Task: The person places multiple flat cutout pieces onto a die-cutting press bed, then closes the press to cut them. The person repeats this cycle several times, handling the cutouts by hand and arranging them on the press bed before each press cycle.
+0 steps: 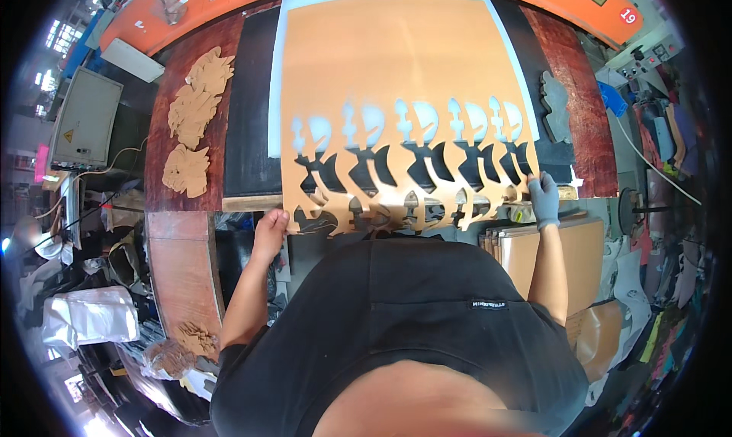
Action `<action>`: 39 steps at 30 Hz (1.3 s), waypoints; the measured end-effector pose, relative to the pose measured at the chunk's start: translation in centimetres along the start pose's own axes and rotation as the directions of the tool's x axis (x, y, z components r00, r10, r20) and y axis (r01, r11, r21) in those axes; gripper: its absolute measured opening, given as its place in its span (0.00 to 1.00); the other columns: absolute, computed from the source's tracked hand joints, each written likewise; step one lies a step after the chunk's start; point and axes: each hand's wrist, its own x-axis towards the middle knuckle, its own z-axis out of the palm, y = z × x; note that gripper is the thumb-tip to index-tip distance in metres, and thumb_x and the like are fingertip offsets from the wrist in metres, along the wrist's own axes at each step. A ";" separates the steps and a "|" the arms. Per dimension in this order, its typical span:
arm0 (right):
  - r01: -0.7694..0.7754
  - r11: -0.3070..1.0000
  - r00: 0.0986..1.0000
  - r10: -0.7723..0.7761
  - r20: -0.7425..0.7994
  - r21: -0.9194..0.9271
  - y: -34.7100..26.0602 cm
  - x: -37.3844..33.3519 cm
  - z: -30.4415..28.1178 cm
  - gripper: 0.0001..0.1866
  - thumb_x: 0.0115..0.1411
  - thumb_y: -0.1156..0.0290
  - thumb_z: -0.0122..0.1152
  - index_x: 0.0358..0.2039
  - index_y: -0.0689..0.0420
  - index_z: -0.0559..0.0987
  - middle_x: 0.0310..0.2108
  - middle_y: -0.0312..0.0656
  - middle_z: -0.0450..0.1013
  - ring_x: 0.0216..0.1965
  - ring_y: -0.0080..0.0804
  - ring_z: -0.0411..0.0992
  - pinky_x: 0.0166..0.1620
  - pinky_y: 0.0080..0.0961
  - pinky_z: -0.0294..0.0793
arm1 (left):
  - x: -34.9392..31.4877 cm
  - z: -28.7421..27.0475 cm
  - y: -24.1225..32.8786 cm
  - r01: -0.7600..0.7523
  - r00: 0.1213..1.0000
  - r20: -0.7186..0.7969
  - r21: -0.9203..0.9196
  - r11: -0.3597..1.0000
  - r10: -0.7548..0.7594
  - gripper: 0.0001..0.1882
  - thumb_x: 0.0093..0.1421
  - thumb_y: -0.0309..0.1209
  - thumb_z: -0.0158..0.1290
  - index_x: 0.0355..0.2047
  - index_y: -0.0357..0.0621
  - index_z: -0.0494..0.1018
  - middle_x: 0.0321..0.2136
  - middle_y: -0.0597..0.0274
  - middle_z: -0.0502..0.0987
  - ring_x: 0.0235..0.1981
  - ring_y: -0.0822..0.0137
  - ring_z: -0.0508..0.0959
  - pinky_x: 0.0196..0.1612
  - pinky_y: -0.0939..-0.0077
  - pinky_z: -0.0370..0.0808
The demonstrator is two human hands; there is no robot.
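Observation:
A large tan sheet [389,52] lies before me, its near part pierced by rows of curved cutouts. Under its far part is a white board [277,94], which shows through some of the holes. The sheet's near edge hangs over the front of the table toward my body. My left hand [271,231], bare, pinches the near left corner between thumb and fingers. On the opposite side my right hand [544,199], in a grey glove, grips the sheet's right edge near the front. Both hands are closed on the same sheet.
A black mat [250,109] covers the middle of the reddish-brown table [162,132]. Tan cut pieces [197,105] are piled at left; a grey shaped piece [557,107] lies at right. An orange machine beam [145,21] spans the back. Tan sheets [583,254] are stacked below right.

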 end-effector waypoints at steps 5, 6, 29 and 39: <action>0.313 0.843 0.922 -0.380 -0.072 -0.437 -1.9 -1.8 -0.9 0.19 0.56 0.64 0.56 0.44 0.65 0.70 0.41 0.49 0.69 0.39 0.40 0.70 0.42 0.31 0.69 | -1.9 0.6 0.1 -0.175 0.960 -0.093 0.538 0.824 0.264 0.13 0.61 0.36 0.47 0.26 0.39 0.70 0.17 0.56 0.73 0.18 0.58 0.73 0.27 0.64 0.72; 0.389 0.818 0.887 -0.457 -0.068 -0.424 -2.9 -0.9 -0.9 0.23 0.55 0.64 0.56 0.48 0.64 0.68 0.48 0.55 0.65 0.47 0.52 0.65 0.48 0.38 0.66 | -1.9 0.6 1.3 -0.172 0.943 -0.090 0.695 0.698 0.322 0.12 0.60 0.35 0.47 0.27 0.39 0.70 0.17 0.54 0.73 0.19 0.53 0.74 0.28 0.60 0.73; 0.331 0.887 0.934 -0.260 0.245 -0.321 -11.7 18.8 6.9 0.26 0.55 0.53 0.53 0.49 0.58 0.71 0.52 0.48 0.66 0.54 0.45 0.63 0.56 0.31 0.61 | 16.9 6.4 15.6 -0.481 0.783 0.163 0.771 0.419 0.600 0.28 0.62 0.47 0.39 0.60 0.51 0.57 0.63 0.61 0.51 0.64 0.60 0.48 0.62 0.60 0.43; -0.133 0.797 0.982 0.027 -0.185 -0.589 -1.5 20.8 -3.0 0.43 0.40 0.53 0.63 0.57 0.57 0.63 0.51 0.55 0.66 0.53 0.48 0.66 0.54 0.36 0.65 | 17.2 6.4 14.6 -0.482 0.746 0.086 0.754 0.446 0.660 0.29 0.58 0.45 0.47 0.57 0.45 0.60 0.61 0.55 0.55 0.63 0.57 0.52 0.62 0.57 0.47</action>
